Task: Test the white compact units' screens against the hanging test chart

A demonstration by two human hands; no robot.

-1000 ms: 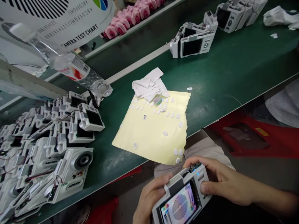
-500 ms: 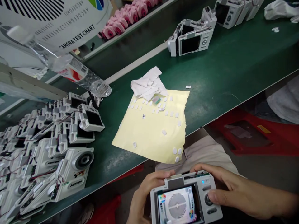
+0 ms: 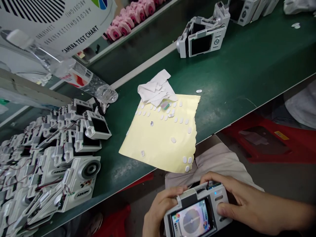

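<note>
Above my lap I hold a white digital camera (image 3: 196,212), tilted, its lit screen showing a round striped test pattern and coloured wheels. A blue light glows near its top right, where wires and a circuit board are exposed. My left hand (image 3: 160,209) wraps round the camera's left side, fingers over the top edge. My right hand (image 3: 240,202) grips the right end, its thumb pressing on the round button pad and hiding it. Just beyond, a yellow sheet (image 3: 160,141) with several small white oval stickers hangs partly over the bench edge. A crumpled white cloth (image 3: 157,87) lies on its far corner.
Many partly assembled white cameras (image 3: 81,184) crowd the bench's left side. More cameras (image 3: 202,41) stand at the back. A clear plastic bottle (image 3: 81,77) and a camera test chart (image 3: 81,36) are at upper left. Pink cameras (image 3: 133,18) line a shelf; red stools (image 3: 266,138) stand below.
The camera in my hands has shifted slightly right and turned anticlockwise, and the pattern on its screen tilts with it. My right thumb has moved a little down and left.
</note>
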